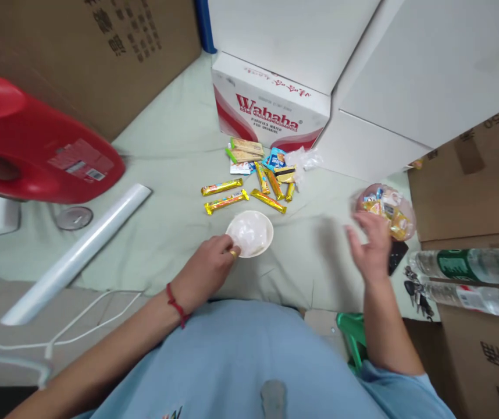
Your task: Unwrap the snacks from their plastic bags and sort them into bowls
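My left hand point(212, 263), with a ring and a red cord bracelet on the wrist, pinches the left rim of a small white bowl point(252, 234). Something pale and shiny shows inside the bowl; I cannot make it out. Slightly blurred, my right hand point(370, 241) hangs over the table with thumb and fingers apart and nothing in it. Closest to it is a pinkish bowl point(362, 201) of wrapped snacks, partly hidden behind the fingers. Beyond the white bowl lie several yellow-wrapped snack sticks point(268, 201), with green-edged wafer packs point(246, 149) and a blue packet point(275, 157) behind.
A Wahaha water carton point(271, 110) stands at the back. On the left are a red jug point(35, 139) and a pale roll point(79, 250). Two plastic bottles point(471, 265) and keys point(419, 297) sit at the right, beside cardboard boxes point(463, 192). Crumpled clear plastic point(304, 160) lies near the carton.
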A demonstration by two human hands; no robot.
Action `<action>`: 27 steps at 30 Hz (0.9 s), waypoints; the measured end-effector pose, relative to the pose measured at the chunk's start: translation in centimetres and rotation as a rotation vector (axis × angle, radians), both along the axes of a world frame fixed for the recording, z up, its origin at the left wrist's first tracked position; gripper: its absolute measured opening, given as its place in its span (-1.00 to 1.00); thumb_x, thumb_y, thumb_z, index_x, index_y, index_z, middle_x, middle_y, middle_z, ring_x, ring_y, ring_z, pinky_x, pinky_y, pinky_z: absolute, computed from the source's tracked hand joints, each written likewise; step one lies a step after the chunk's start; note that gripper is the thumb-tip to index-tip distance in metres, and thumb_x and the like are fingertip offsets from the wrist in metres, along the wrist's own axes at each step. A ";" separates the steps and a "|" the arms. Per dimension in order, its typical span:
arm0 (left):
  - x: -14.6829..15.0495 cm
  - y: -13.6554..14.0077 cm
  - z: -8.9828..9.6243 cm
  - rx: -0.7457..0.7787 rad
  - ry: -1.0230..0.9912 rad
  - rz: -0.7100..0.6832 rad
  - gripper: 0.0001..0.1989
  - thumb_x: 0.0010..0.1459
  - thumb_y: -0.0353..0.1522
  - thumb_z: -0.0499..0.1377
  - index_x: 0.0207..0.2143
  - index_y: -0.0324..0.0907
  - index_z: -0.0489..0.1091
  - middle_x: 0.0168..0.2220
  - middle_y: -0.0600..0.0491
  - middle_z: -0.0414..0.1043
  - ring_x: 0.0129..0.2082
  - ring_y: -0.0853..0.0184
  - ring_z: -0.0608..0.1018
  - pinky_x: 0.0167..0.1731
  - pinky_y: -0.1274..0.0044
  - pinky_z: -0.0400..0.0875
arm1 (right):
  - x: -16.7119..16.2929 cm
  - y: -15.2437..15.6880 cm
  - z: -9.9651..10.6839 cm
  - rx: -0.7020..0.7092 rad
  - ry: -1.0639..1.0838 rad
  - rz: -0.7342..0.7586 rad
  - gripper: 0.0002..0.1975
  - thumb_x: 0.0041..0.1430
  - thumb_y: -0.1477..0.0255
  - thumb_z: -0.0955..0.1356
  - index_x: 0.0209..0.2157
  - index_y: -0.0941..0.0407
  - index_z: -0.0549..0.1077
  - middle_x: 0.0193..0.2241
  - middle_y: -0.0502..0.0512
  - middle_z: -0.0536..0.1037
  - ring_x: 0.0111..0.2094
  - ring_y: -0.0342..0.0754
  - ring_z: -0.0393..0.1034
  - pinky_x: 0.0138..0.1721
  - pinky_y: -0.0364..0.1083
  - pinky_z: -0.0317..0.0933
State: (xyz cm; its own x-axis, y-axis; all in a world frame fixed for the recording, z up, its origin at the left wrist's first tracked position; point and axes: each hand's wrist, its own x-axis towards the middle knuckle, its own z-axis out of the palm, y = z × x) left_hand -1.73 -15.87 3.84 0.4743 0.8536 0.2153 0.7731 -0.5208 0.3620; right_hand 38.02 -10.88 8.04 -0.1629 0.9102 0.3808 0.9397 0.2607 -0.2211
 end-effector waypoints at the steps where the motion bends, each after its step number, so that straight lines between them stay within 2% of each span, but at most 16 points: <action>1: 0.8 0.0 -0.3 -0.007 -0.014 -0.032 -0.73 0.32 -0.49 0.02 -0.36 -0.15 0.47 -0.32 -0.05 0.47 -0.34 0.26 0.48 -0.30 0.43 0.44 | -3.6 -0.3 0.7 -0.099 0.021 0.215 -0.66 0.43 0.29 0.28 0.15 0.04 0.48 0.09 0.34 0.47 0.15 0.22 0.37 0.16 0.20 0.29; 3: 2.2 0.0 -0.9 -0.022 -0.056 -0.073 -0.73 0.30 -0.53 0.02 -0.36 -0.16 0.46 -0.31 -0.06 0.48 -0.33 0.26 0.49 -0.29 0.43 0.46 | -10.1 -0.4 1.0 -0.319 -0.015 0.569 -0.67 0.43 0.33 0.32 0.17 -0.04 0.48 0.13 0.24 0.48 0.16 0.15 0.37 0.15 0.11 0.34; 5: 3.0 -0.2 -1.4 -0.029 -0.113 -0.072 -0.73 0.27 -0.57 0.01 -0.27 -0.17 0.47 -0.25 -0.08 0.51 -0.27 0.23 0.53 -0.23 0.40 0.52 | -14.7 0.2 0.4 -0.505 -0.152 0.693 -0.55 0.36 0.38 0.42 0.24 0.03 0.42 0.17 0.25 0.48 0.19 0.18 0.33 0.17 0.11 0.35; 7: 3.3 -0.5 -1.8 -0.024 -0.172 -0.029 -0.68 0.22 -0.59 0.00 -0.12 -0.16 0.47 -0.16 -0.10 0.54 -0.17 0.20 0.56 -0.14 0.35 0.56 | -17.5 1.0 -0.4 -0.625 -0.292 0.698 -0.38 0.26 0.39 0.49 0.30 0.18 0.35 0.20 0.36 0.46 0.23 0.25 0.30 0.18 0.14 0.35; 8: 3.4 -0.8 -1.9 -0.015 -0.197 -0.002 -0.63 0.19 -0.59 0.01 -0.04 -0.15 0.44 -0.13 -0.10 0.54 -0.13 0.19 0.58 -0.10 0.33 0.57 | -18.4 1.3 -0.7 -0.659 -0.351 0.684 -0.36 0.25 0.39 0.50 0.30 0.24 0.34 0.20 0.40 0.46 0.22 0.28 0.30 0.16 0.15 0.36; 11: 3.4 -1.3 -2.5 0.037 -0.246 0.065 -0.51 0.15 -0.58 0.04 0.11 -0.12 0.32 -0.05 -0.11 0.54 -0.04 0.16 0.60 -0.02 0.29 0.58 | -20.1 1.8 -1.1 -0.687 -0.460 0.606 -0.60 0.40 0.43 0.34 0.19 0.28 0.41 0.12 0.43 0.51 0.12 0.29 0.38 0.02 0.14 0.40; 13: 3.4 -1.5 -2.8 0.074 -0.257 0.091 -0.48 0.13 -0.59 0.05 0.14 -0.11 0.26 -0.03 -0.12 0.53 -0.01 0.14 0.61 -0.01 0.27 0.59 | -20.8 1.9 -1.2 -0.679 -0.477 0.544 -0.66 0.47 0.46 0.22 0.12 0.27 0.47 0.07 0.43 0.53 0.06 0.28 0.42 -0.03 0.13 0.39; 15: 3.3 -1.5 -3.1 0.093 -0.262 0.111 -0.46 0.13 -0.60 0.05 0.15 -0.11 0.23 -0.03 -0.13 0.53 0.00 0.14 0.61 -0.02 0.28 0.59 | -20.9 1.9 -1.3 -0.675 -0.454 0.512 -0.67 0.46 0.46 0.21 0.10 0.24 0.48 0.07 0.41 0.54 0.06 0.26 0.43 -0.02 0.11 0.37; 18: 3.1 -1.2 -3.3 0.096 -0.268 0.118 -0.47 0.13 -0.61 0.06 0.15 -0.12 0.23 -0.06 -0.12 0.52 -0.05 0.16 0.61 -0.06 0.32 0.58 | -19.2 2.2 -1.2 -0.708 -0.286 0.526 -0.67 0.31 0.47 0.36 0.09 0.18 0.48 0.08 0.34 0.56 0.08 0.19 0.43 0.02 0.05 0.35; 20: 2.8 -1.0 -3.2 0.095 -0.273 0.107 -0.49 0.15 -0.61 0.06 0.14 -0.15 0.24 -0.09 -0.12 0.52 -0.09 0.18 0.60 -0.09 0.34 0.58 | -16.9 2.3 -0.8 -0.727 -0.032 0.592 -0.58 0.18 0.48 0.43 0.09 0.16 0.48 0.06 0.27 0.58 0.03 0.12 0.47 0.03 0.00 0.34; 22: 2.6 -0.7 -3.0 0.083 -0.263 0.072 -0.56 0.17 -0.61 0.05 0.08 -0.17 0.30 -0.09 -0.13 0.52 -0.09 0.18 0.59 -0.09 0.36 0.56 | -14.3 2.3 -0.1 -0.700 0.274 0.645 -0.53 0.14 0.43 0.45 0.11 0.13 0.47 0.00 0.17 0.60 -0.05 0.06 0.50 0.01 -0.02 0.34; 23: 2.5 -0.6 -2.9 0.073 -0.249 0.049 -0.62 0.19 -0.61 0.05 0.02 -0.17 0.35 -0.10 -0.13 0.52 -0.09 0.18 0.58 -0.09 0.37 0.56 | -13.0 2.3 0.3 -0.662 0.409 0.626 -0.52 0.15 0.38 0.45 0.12 0.12 0.46 -0.03 0.13 0.61 -0.10 0.04 0.51 -0.03 -0.03 0.35; 25: 2.4 -0.4 -2.7 0.058 -0.210 0.002 -0.73 0.24 -0.59 0.03 -0.13 -0.16 0.42 -0.12 -0.13 0.52 -0.11 0.20 0.57 -0.11 0.39 0.54 | -10.6 2.7 0.9 -0.517 0.582 0.455 -0.50 0.16 0.28 0.45 0.13 0.10 0.45 -0.10 0.08 0.60 -0.17 0.03 0.50 -0.10 -0.03 0.36; 27: 2.5 -0.3 -2.5 0.064 -0.178 -0.029 -0.75 0.29 -0.57 0.02 -0.23 -0.16 0.45 -0.15 -0.12 0.53 -0.16 0.23 0.56 -0.15 0.41 0.53 | -8.7 4.0 1.2 -0.286 0.605 0.167 -0.45 0.21 0.21 0.43 0.18 0.11 0.39 -0.09 0.12 0.56 -0.14 0.07 0.48 -0.08 0.01 0.36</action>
State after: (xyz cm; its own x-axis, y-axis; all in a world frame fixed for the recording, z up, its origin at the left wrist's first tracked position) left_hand 0.73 -16.16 1.36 0.4478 0.8221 0.3516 0.6845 -0.5682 0.4568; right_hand 29.36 -6.89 9.21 -0.1442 0.9696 0.1978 0.5818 0.2448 -0.7756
